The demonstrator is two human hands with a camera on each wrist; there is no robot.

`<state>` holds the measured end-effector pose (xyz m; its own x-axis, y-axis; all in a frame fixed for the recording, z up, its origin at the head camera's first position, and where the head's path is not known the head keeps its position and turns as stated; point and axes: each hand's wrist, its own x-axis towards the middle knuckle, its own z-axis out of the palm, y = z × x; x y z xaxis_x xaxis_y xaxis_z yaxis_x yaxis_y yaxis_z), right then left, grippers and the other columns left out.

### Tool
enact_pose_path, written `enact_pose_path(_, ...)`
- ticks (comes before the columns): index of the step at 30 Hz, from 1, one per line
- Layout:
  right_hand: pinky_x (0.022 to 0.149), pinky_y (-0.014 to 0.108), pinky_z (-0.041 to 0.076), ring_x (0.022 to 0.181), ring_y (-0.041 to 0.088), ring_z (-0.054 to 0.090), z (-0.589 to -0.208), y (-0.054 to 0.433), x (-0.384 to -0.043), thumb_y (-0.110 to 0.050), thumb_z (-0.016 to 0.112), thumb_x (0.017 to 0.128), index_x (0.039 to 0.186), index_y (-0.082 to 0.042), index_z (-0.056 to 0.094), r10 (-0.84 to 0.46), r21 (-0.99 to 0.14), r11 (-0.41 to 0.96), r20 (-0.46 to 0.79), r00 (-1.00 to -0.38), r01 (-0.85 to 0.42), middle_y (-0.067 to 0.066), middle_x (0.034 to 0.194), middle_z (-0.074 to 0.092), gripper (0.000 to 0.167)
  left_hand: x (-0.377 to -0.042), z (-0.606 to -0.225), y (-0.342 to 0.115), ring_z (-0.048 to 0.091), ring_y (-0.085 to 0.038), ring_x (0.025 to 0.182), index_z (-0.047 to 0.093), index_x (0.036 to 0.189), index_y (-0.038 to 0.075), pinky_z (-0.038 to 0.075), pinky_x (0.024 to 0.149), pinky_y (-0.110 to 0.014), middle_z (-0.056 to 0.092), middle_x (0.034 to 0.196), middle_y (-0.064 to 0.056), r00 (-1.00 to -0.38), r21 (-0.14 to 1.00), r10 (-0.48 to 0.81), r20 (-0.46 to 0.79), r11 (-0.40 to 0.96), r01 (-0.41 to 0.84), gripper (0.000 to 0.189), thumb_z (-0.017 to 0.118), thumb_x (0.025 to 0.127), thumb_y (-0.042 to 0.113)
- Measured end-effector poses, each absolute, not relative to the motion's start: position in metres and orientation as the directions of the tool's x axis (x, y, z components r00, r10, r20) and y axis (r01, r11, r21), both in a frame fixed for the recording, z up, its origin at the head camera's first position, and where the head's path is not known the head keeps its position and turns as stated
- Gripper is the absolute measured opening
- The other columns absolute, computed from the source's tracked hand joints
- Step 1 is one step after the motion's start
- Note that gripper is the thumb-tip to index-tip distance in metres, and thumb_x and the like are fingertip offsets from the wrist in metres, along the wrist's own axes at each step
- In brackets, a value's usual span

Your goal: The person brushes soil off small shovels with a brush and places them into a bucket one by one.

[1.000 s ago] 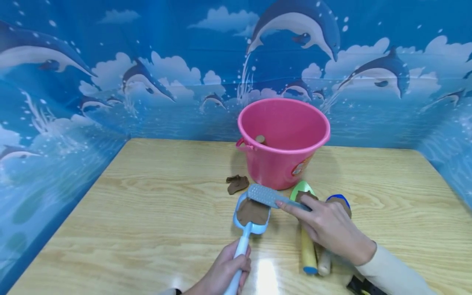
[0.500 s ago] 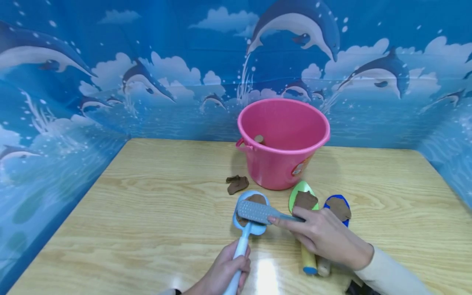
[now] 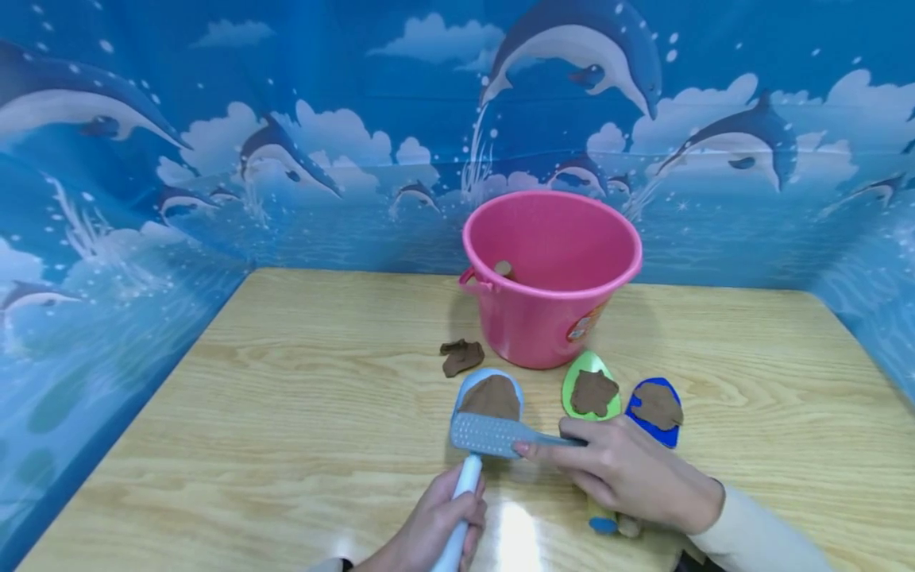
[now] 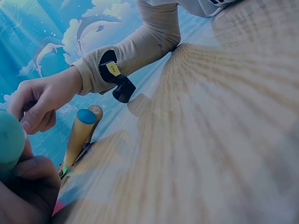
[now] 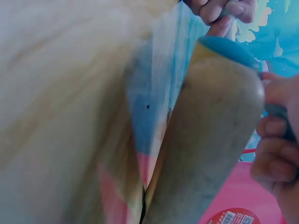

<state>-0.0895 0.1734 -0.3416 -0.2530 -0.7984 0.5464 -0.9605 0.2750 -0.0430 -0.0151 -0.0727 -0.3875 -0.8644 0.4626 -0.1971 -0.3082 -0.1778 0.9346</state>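
Note:
My left hand (image 3: pixel 446 512) grips the pale blue handle of a light blue toy shovel (image 3: pixel 488 376); brown clay (image 3: pixel 493 397) lies in its scoop. My right hand (image 3: pixel 636 469) pinches the handle of a grey-blue tool (image 3: pixel 482 433) with a flat, white-dotted head. This head covers the lower scoop, where it meets the handle. Right of it, a green shovel (image 3: pixel 590 365) and a dark blue shovel (image 3: pixel 670 437) lie with clay on their blades. My right hand hides most of their handles, whose ends (image 4: pixel 85 116) stand out in the left wrist view.
A pink bucket (image 3: pixel 525 326) stands behind the shovels, with a brownish round-ended piece (image 3: pixel 504 270) inside. A loose lump of clay (image 3: pixel 463 357) lies on the wooden table (image 3: pixel 300 397) left of it. A dolphin-printed backdrop (image 3: pixel 357 199) borders the table.
My right hand has drawn the dotted tool from the scoop's far edge down toward the handle, uncovering the clay above. My left hand and shovel have stayed in place.

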Motion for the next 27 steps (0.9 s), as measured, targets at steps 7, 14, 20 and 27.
enact_pose_path(7, 0.045, 0.003, 0.013, 0.054, -0.006, 0.015, -0.3416, 0.1764, -0.0920, -0.026, 0.034, 0.105, 0.126, -0.024, 0.064, -0.778, 0.012, 0.347, 0.562, -0.281, -0.938, -0.011, 0.071, 0.036, 0.037, -0.0149, -0.3871, -0.0721, 0.042, -0.003, 0.039, 0.038, 0.087, 0.000, 0.038, 0.035, -0.017, 0.044, 0.052, 0.004, -0.869, 0.941, 0.462, -0.176, -0.182, -0.287, 0.009, 0.045, 0.080, 0.001)
enact_pose_path(14, 0.046, 0.003, 0.017, 0.054, -0.006, 0.017, -0.3380, 0.1788, -0.0941, -0.026, 0.034, 0.105, 0.125, -0.020, 0.065, -0.736, -0.010, 0.374, 0.605, -0.303, -0.927, -0.010, 0.076, 0.038, 0.037, -0.0135, -0.3868, -0.0717, 0.043, -0.002, 0.039, 0.032, 0.092, -0.015, 0.038, 0.036, -0.016, 0.045, 0.052, 0.005, -0.872, 0.947, 0.467, -0.146, -0.189, -0.259, 0.022, 0.044, 0.081, -0.001)
enact_pose_path(20, 0.048, 0.001, 0.015, 0.056, -0.007, 0.018, -0.3398, 0.1760, -0.0910, -0.025, 0.038, 0.105, 0.125, -0.021, 0.065, -0.788, -0.038, 0.250, 0.572, -0.226, -0.968, -0.012, 0.072, 0.035, 0.034, -0.0147, -0.3866, -0.0711, 0.043, -0.002, 0.040, 0.040, 0.087, 0.002, 0.038, 0.036, -0.016, 0.046, 0.052, 0.005, -0.868, 0.946, 0.470, -0.158, -0.180, -0.270, 0.008, 0.045, 0.081, 0.000)
enact_pose_path(27, 0.043, 0.004, 0.014, 0.054, -0.005, 0.016, -0.3404, 0.1787, -0.0928, -0.027, 0.034, 0.105, 0.126, -0.023, 0.064, -0.771, -0.025, 0.359, 0.556, -0.311, -0.933, -0.011, 0.072, 0.035, 0.037, -0.0146, -0.3859, -0.0720, 0.042, -0.003, 0.040, 0.039, 0.089, 0.000, 0.038, 0.036, -0.016, 0.044, 0.053, 0.005, -0.868, 0.937, 0.465, -0.172, -0.195, -0.290, 0.010, 0.045, 0.081, 0.000)
